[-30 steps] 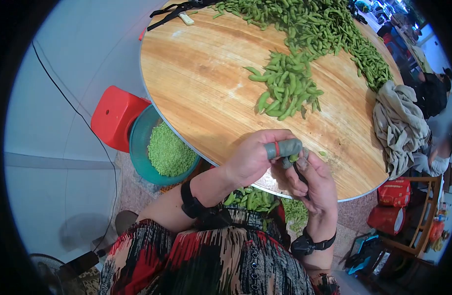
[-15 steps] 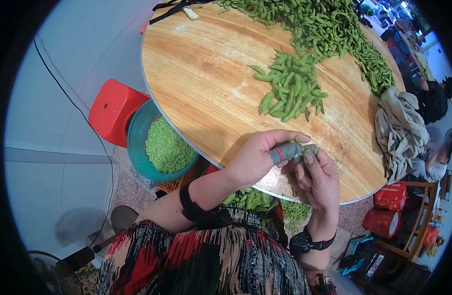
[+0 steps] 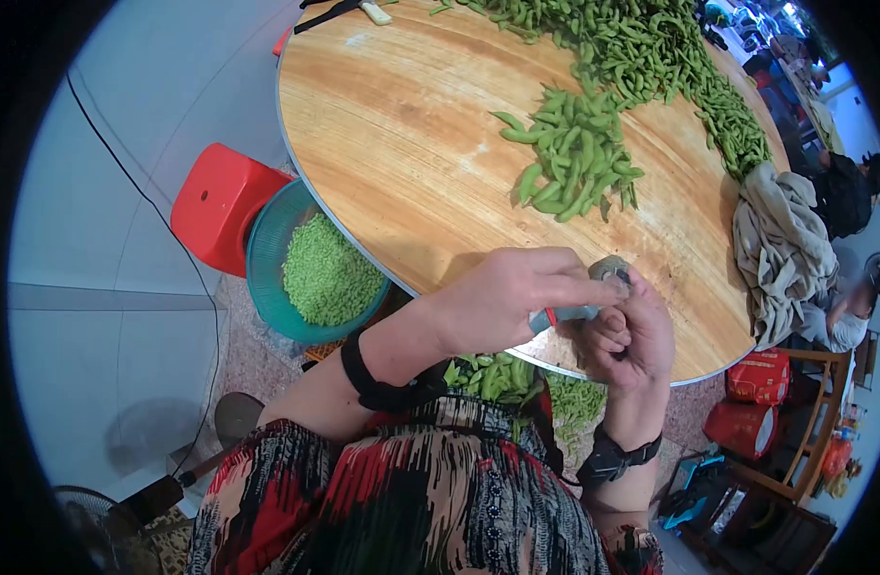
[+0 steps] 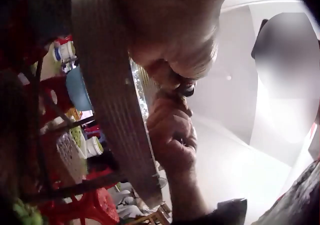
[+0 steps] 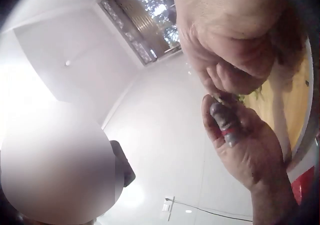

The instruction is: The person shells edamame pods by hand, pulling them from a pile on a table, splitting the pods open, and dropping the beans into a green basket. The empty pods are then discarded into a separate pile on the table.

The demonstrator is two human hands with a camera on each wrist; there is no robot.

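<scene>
Both hands meet above the near table edge. My left hand [image 3: 516,299] wears a grey-green cover with a red band [image 5: 228,132] on its thumb; its fingers reach to the right fingertips. Curled fingers and a raised, grey-covered digit [image 3: 609,268] show on my right hand [image 3: 641,331]. A small green bit [image 5: 220,99], seemingly part of a pod, lies where the fingertips meet; the right fingertips pinch it. Whether the left also grips it is hidden. Beyond the hands lies a small heap of green pods [image 3: 579,158], with a larger pile [image 3: 641,53] behind.
A teal basket [image 3: 267,307] of shelled beans stands below the table's left edge, beside a red stool [image 3: 219,206]. Crumpled cloth [image 3: 780,244] lies at the table's right edge. More pods [image 3: 492,376] are below the near edge. Red bags [image 3: 758,377] stand at the right.
The left hand has turned over, its fingers now stretched across its covered thumb towards the right hand. The green pod seen between the fingertips earlier is mostly hidden in the head view.
</scene>
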